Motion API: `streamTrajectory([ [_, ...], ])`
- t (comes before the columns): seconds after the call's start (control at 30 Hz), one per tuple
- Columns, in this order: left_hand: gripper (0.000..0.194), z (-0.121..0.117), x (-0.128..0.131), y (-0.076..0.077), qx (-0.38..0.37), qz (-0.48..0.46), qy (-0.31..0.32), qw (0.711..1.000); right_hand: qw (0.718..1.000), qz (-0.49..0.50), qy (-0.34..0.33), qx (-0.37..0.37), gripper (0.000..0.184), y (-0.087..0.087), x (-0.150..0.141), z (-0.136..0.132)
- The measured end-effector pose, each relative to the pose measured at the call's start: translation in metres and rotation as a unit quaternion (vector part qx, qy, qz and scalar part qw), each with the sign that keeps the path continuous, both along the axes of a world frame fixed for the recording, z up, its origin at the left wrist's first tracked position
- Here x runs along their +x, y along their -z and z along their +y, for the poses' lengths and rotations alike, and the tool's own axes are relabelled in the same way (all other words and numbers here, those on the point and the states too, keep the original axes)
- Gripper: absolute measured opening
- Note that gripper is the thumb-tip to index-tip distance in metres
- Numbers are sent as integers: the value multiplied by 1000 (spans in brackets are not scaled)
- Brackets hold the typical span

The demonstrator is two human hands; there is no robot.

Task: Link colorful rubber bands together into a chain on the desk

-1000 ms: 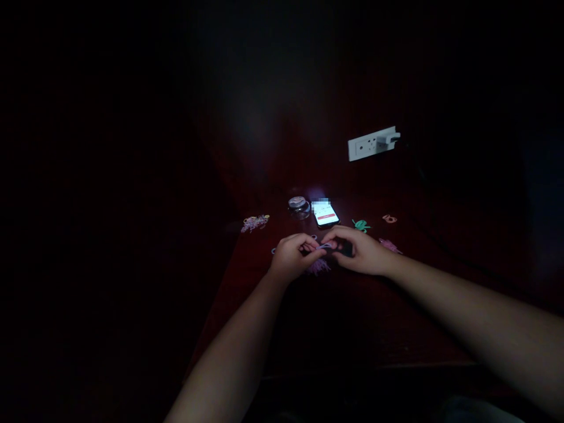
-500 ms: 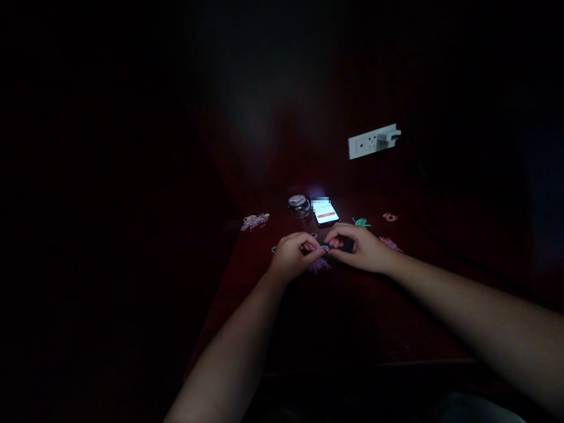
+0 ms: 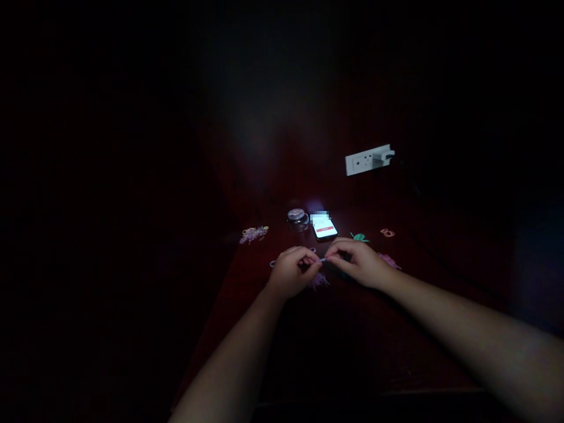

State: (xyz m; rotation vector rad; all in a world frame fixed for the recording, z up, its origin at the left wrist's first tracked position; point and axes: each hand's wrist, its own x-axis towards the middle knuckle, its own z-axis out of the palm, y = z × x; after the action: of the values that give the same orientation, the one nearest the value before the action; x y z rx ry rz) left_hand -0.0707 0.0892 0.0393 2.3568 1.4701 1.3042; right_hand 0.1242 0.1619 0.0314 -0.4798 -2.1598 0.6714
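Over the dark red table, my left hand (image 3: 289, 273) and my right hand (image 3: 360, 263) meet fingertip to fingertip. Each pinches one end of a small pale lilac hair tie (image 3: 322, 259), which stretches in a short line between them. A heap of purple hair ties (image 3: 318, 281) lies just below the fingertips. Two pale loops, one a light ring (image 3: 272, 264), show partly behind my left hand. Beyond my right hand are green hair ties (image 3: 360, 237), orange ones (image 3: 387, 232) and a pink-purple heap (image 3: 390, 260), partly covered by the wrist.
A lit phone (image 3: 325, 227) lies behind the hands, beside a small clear jar (image 3: 298, 220) with a pale lid. Mixed hair ties (image 3: 254, 234) are heaped at the table's left edge. A white socket strip (image 3: 368, 160) with a plug is on the back wall. The surroundings are very dark.
The view has tilted slightly up, so everything sits lower. Between my fingertips the hair tie has gone from a curved loop to a straighter line.
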Motion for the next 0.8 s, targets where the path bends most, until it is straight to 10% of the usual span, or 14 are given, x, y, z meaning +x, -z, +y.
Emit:
streamTrajectory([
  [0.8,9,1,-3,3,-23,-1,-8,1000,1000,-16,15,4,13,-2,-2,-2],
])
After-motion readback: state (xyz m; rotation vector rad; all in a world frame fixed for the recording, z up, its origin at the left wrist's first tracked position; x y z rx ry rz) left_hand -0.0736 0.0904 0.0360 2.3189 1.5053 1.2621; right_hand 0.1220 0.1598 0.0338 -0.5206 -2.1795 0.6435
